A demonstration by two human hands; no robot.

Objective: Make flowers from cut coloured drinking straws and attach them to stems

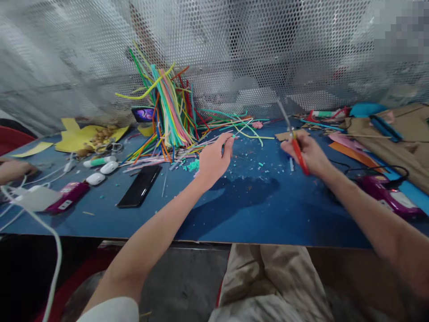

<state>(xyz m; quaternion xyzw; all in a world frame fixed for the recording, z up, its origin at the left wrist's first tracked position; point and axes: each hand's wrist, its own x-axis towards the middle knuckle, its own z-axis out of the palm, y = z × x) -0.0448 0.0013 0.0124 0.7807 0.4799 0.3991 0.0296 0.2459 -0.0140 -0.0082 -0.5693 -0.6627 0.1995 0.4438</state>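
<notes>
My left hand (pixel 214 158) is closed in a pinch over the middle of the table. From its fingertips a thin pale stick (pixel 245 125) slants up to the right, with a small teal bit close to the fingers. My right hand (pixel 310 154) grips a pair of scissors (pixel 299 154) by the red-orange handle, the blades pointing up and away, slightly blurred. A gap separates the scissors from the stick. Small cut teal pieces (pixel 193 166) lie beside my left hand, and more are scattered between both hands.
A tall bundle of coloured pipe cleaners (pixel 167 107) stands behind my left hand. A black phone (pixel 140 185) and a purple device (pixel 69 197) lie left, another purple device (pixel 390 194) right. Cardboard (pixel 410 129) is piled far right. Another person's hand (pixel 15 172) shows at the left edge.
</notes>
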